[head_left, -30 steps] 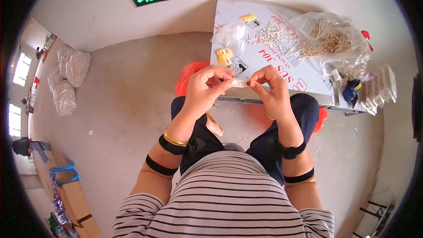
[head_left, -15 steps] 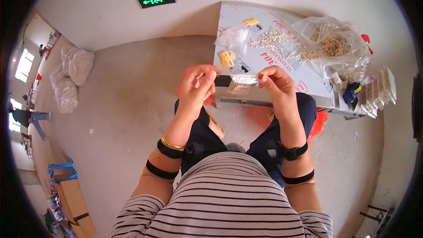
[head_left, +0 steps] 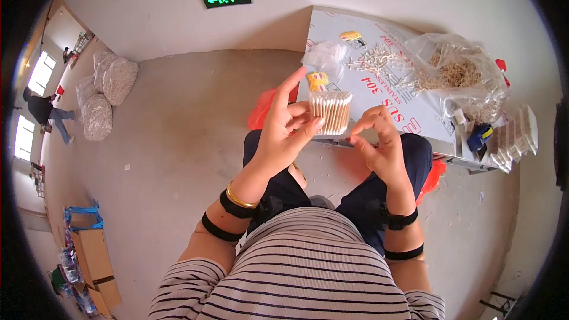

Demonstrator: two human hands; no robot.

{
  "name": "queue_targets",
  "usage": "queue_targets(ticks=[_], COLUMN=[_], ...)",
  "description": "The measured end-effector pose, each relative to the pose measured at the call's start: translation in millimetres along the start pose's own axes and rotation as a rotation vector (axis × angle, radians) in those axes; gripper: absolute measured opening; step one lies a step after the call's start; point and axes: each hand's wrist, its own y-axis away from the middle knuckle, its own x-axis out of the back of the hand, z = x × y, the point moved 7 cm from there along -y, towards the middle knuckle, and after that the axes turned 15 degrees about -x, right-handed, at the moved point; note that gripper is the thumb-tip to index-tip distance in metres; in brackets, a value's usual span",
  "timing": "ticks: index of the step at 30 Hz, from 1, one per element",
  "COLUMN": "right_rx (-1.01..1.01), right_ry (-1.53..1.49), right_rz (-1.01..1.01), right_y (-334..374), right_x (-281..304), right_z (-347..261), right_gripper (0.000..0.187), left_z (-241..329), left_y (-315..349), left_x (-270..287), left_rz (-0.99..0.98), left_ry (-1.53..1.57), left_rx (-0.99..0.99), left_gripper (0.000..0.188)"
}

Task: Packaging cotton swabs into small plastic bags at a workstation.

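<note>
The left hand (head_left: 283,133) grips a single flat packet (head_left: 331,114) between its thumb and lower fingers, forefinger pointing up and away. The packet is in front of the person, above the near edge of the tabletop (head_left: 333,22). It is clear, glossy plastic, roughly rectangular, filled with a tight row of slim swabs standing side by side: brown sticks, rounded white cotton tips at both ends, too close together to count. The film looks crinkled along its top.

The right hand (head_left: 382,145) is beside the packet's lower right corner, fingers curled, thumb and forefinger tips close together; I cannot tell whether they pinch or touch anything.

The tabletop is smooth and greyish, with red print. On it lie a loose scatter of swabs (head_left: 379,60), too many to count, and one large, wrinkled clear bag (head_left: 459,74) of more swabs at the right. Thin, filmy bags (head_left: 327,56) lie at the left, in a heap I cannot count. One small yellow bundle (head_left: 350,35) sits near the far side; more yellow pieces (head_left: 317,79) lie just beyond the packet.
</note>
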Motion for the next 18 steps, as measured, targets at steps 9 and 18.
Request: queue_targets(ticks=[9,18], right_rx=[-0.152,-0.164], right_ry=[-0.298,-0.297], right_rz=[-0.003,-0.031], right_y=[-2,-6], right_x=[2,-2], right_z=[24,21], right_gripper=[0.012,0.011], left_z=[1,12], left_y=[-3,-7], left_x=[-2,-9], left_rz=[0.04,-0.097], left_ry=[0.044,-0.11], left_rx=[0.035,-0.094], left_gripper=[0.078,0.079])
